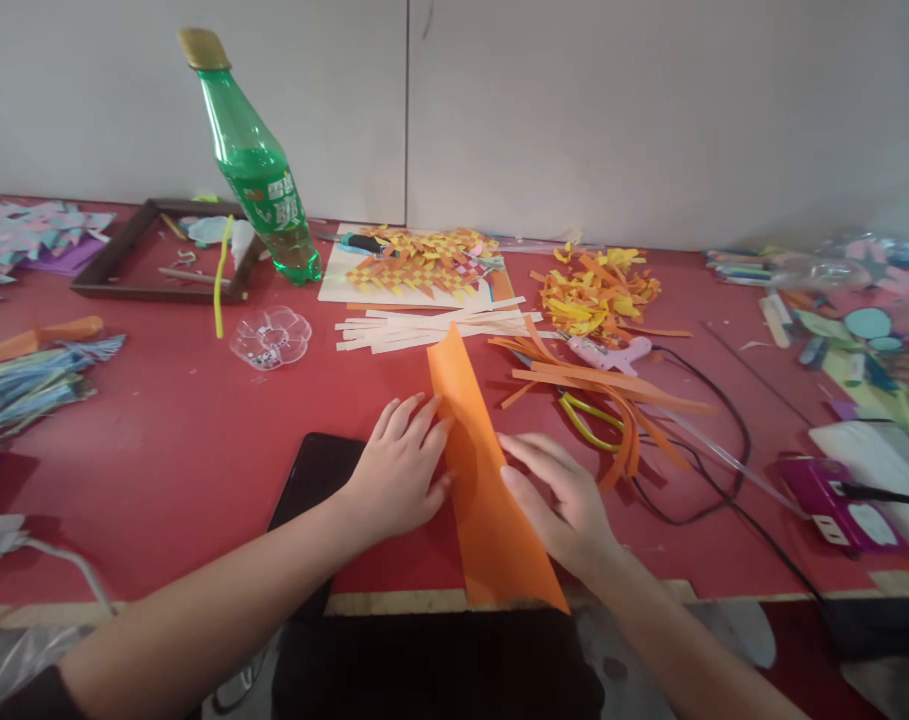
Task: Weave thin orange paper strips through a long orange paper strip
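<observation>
A folded or curved strip of orange paper (478, 450) lies lengthwise in front of me, its near end reaching over the table's front edge. My left hand (403, 465) rests along the paper's left edge with its fingers spread and fairly flat. On the opposite side, my right hand (563, 500) has its thumb and fingertips at the right edge, which looks slightly raised. A black phone (315, 470) lies partly under my left wrist. Beyond the paper is a bundle of pale paper strips (424, 328).
A green bottle (263, 185) stands at the back left beside a dark wooden frame (109, 260). Orange strips (611, 385) cover yellow-handled scissors (585, 420) and lie by a pink glue gun (611, 352). Black cables run right toward a purple power socket (836, 500).
</observation>
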Available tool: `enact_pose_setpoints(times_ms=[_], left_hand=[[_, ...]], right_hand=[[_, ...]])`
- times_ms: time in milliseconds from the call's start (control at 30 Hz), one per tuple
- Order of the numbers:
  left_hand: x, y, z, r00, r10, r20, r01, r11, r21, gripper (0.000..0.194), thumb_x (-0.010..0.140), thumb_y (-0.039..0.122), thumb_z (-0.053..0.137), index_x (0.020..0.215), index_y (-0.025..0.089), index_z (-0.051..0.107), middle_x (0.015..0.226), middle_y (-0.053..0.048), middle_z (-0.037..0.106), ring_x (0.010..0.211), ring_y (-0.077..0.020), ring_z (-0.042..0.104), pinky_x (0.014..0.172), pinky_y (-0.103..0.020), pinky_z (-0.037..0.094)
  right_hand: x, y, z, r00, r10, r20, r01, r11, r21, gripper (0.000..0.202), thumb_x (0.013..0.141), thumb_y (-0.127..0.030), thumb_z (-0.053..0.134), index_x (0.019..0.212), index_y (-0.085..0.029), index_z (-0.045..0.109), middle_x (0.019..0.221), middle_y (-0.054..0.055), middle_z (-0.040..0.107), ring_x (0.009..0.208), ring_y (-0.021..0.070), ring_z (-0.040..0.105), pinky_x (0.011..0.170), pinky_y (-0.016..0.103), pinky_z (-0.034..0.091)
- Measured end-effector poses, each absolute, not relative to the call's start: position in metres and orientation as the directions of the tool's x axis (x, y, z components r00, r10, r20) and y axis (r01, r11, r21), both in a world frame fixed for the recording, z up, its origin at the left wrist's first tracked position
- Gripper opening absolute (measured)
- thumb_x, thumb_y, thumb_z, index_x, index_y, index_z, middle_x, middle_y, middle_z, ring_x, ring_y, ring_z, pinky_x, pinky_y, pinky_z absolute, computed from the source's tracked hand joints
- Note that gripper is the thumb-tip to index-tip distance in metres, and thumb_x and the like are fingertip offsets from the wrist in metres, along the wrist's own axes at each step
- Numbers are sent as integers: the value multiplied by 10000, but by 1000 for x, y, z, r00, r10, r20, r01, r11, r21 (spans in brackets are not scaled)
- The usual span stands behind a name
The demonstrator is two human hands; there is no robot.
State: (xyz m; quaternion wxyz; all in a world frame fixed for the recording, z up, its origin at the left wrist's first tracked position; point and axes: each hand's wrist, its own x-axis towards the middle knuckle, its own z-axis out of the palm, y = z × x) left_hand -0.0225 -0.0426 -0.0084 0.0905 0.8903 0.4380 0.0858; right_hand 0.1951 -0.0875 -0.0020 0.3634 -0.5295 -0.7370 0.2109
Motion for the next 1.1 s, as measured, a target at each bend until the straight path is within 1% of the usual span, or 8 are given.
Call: enact_pose_setpoints(times_ms=[200, 400, 567, 700, 767, 833, 967, 1100], left_hand=[[-23, -41, -8, 619, 781, 86, 745, -618, 254, 549, 921, 388, 494, 1364, 67, 544, 1508, -190, 465, 1415, -392, 351, 1178, -566, 273], [-24, -40, -12, 606, 790, 91, 744, -604, 285, 597, 850, 306, 545, 1363, 3, 507, 1488, -219, 476, 1405, -392, 366, 1179, -553, 283], [-21, -40, -19, 586, 795, 155, 736, -603, 309, 632, 835, 283, 549, 1372, -33, 444, 1437, -264, 507, 1381, -401, 401, 1162, -567, 309], [-20, -41, -20, 538, 814, 217, 733, -580, 356, 696, 853, 222, 509, 1440, -67, 272, 1436, -298, 485, 1336, -382, 459, 1135, -559, 356], [-20, -42, -19, 537, 815, 220, 725, -579, 374, 686, 858, 188, 491, 1443, -70, 242, 1433, -307, 481, 1322, -372, 476, 1135, -559, 354], [-20, -42, -17, 554, 806, 211, 715, -590, 376, 657, 882, 218, 495, 1432, -64, 270, 1421, -308, 492, 1315, -378, 480, 1135, -567, 348], [-20, -42, -14, 567, 804, 180, 722, -591, 361, 675, 921, 401, 526, 1416, -26, 358, 1399, -275, 532, 1329, -397, 460, 1131, -587, 341], [-21, -40, -12, 589, 802, 99, 733, -582, 352, 650, 879, 385, 586, 1405, 34, 434, 1433, -226, 525, 1379, -381, 412, 1157, -575, 305]], right_hand=[[200, -89, -6, -497, 796, 345, 538, 595, -598, 477, 942, -135, 502, 1415, -195, 501, 1415, 129, 569, 1341, 237, 489, 1129, 431, 410], [205, -83, -16, -621, 741, 254, 574, 651, -497, 544, 911, -208, 562, 1445, -169, 461, 1468, 135, 534, 1438, 288, 372, 1128, 517, 393], [212, -80, -18, -674, 723, 149, 599, 653, -463, 536, 917, -223, 532, 1447, -161, 472, 1493, 129, 512, 1471, 287, 329, 1135, 521, 377], [215, -79, -17, -688, 718, 107, 607, 650, -456, 540, 916, -224, 524, 1451, -169, 476, 1509, 124, 494, 1483, 280, 310, 1146, 519, 360], [216, -79, -17, -690, 716, 102, 609, 651, -454, 534, 917, -224, 520, 1447, -170, 484, 1506, 128, 497, 1485, 282, 307, 1147, 523, 356], [215, -80, -17, -692, 714, 104, 610, 656, -445, 533, 919, -228, 518, 1447, -172, 487, 1501, 133, 501, 1483, 288, 311, 1142, 529, 359], [214, -80, -18, -696, 714, 83, 626, 659, -417, 524, 920, -237, 518, 1439, -159, 498, 1505, 137, 494, 1478, 298, 318, 1130, 538, 370], [213, -79, -17, -703, 709, 64, 629, 661, -410, 525, 917, -241, 520, 1431, -138, 504, 1505, 141, 494, 1474, 294, 328, 1132, 532, 370]])
